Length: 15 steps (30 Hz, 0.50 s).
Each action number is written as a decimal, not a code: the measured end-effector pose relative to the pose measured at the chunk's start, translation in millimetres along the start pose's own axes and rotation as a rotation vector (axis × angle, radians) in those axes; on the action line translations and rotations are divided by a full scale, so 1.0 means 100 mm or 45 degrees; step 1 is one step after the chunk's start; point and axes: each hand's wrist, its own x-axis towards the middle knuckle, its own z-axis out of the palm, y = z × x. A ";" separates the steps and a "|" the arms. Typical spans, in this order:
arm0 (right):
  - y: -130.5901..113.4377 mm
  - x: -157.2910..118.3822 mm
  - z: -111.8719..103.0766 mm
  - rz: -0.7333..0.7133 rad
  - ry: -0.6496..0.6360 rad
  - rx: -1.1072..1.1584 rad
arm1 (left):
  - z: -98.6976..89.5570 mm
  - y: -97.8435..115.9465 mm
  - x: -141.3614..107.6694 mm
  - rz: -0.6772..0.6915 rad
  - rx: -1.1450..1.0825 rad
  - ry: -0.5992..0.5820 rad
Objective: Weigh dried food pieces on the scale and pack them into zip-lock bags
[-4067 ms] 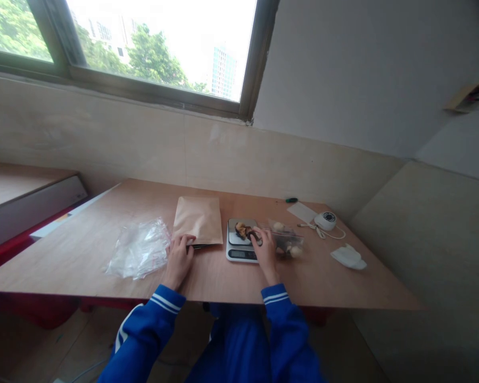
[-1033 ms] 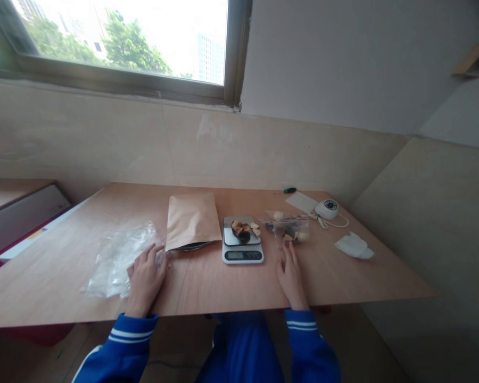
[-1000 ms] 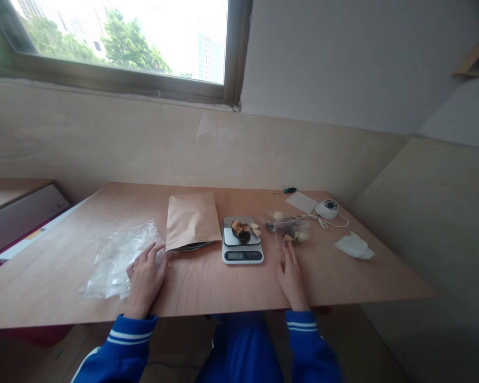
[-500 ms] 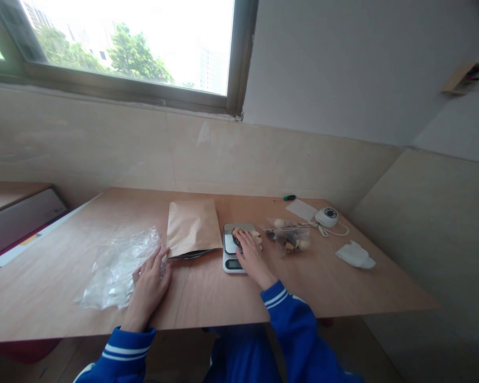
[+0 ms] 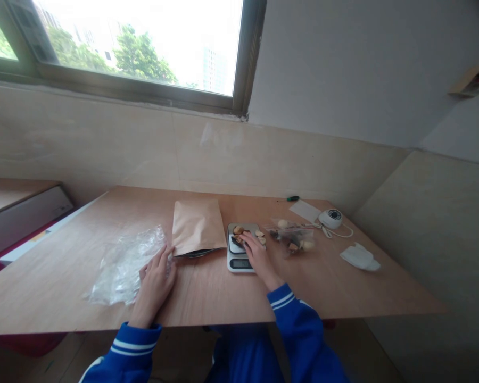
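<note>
Dried pieces [image 5: 238, 230] on the scale [image 5: 241, 265] are touched by the right hand [image 5: 258, 256], fingers loosely spread; whether any is pinched cannot be told. Similar pieces are held in clear bags [image 5: 293, 239]. The clear plastic [image 5: 117, 266] is covered partly by the left hand [image 5: 156, 280], loosely curled.

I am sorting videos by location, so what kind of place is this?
Probably a simple indoor workroom: a wooden table bears a digital scale, and a window shows trees outside.

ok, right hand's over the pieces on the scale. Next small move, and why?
I'd probably lift the right hand off the pieces: its fingers are right at them over the scale, so contact could skew the reading. Can't tell if its grip has closed on one.
</note>
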 end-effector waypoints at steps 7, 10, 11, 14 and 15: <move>0.12 -0.07 -0.07 0.014 0.013 -0.129 | 0.00 0.01 0.00 -0.015 -0.005 0.007; 0.04 -0.06 -0.13 0.005 -0.001 -0.138 | -0.01 0.01 0.00 -0.008 -0.001 -0.004; 0.00 -0.07 -0.16 0.002 0.002 -0.130 | -0.01 0.01 0.00 -0.001 0.000 0.000; -0.24 -0.14 -0.22 0.021 0.068 -0.091 | -0.02 0.03 0.02 0.028 0.000 0.048; -0.36 -0.18 -0.22 0.033 0.090 -0.069 | -0.02 0.05 0.03 0.036 -0.001 0.068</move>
